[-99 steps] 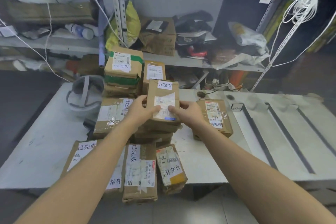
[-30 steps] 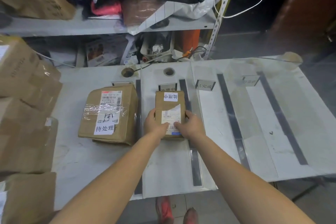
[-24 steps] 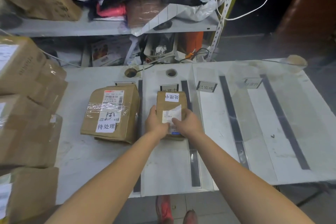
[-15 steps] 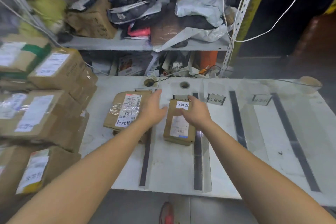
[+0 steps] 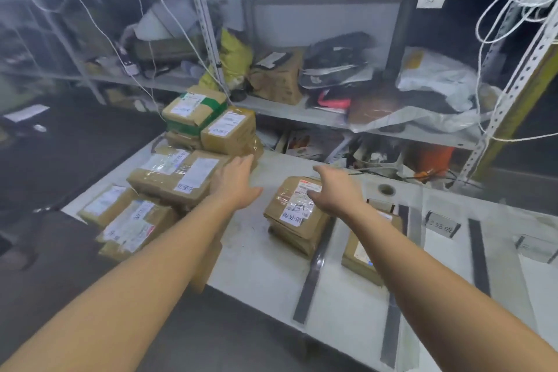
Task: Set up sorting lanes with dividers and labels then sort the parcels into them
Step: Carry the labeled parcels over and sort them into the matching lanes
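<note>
Left hand [image 5: 234, 183]: empty, fingers straight and spread, palm down, reaching left and far to the right end of the top parcel; whether the fingertips touch the cardboard cannot be told.
Right hand [image 5: 335, 190]: empty, fingers loosely extended, hanging over the far edge of the first-lane parcel and gripping nothing.
Top parcel [image 5: 178, 177]: flat brown box with two white labels, uppermost on the near part of the unsorted pile, left of both hands.
Unsorted pile [image 5: 136, 220]: brown parcels stacked at the left end of the table [image 5: 256, 254], with a taller stack at the far side.
First-lane parcel [image 5: 297, 214]: tagged 待处理, lying just left of the leftmost divider strip [image 5: 314, 269].
Second-lane parcel [image 5: 360, 251]: between the first two strips, partly hidden by the right forearm.
Label stands [image 5: 442, 225]: small cards at the far ends of the lanes further right.
Deciding relation: the top parcel's long axis runs roughly left to right, its right end toward the left hand; that hand is at the box, the right hand well apart from it.
Step in hand (judged): fetching the next parcel; two lie sorted, most remain piled.
Next move (judged): the left hand takes the near end and the right hand must cross left to share the load.
</note>
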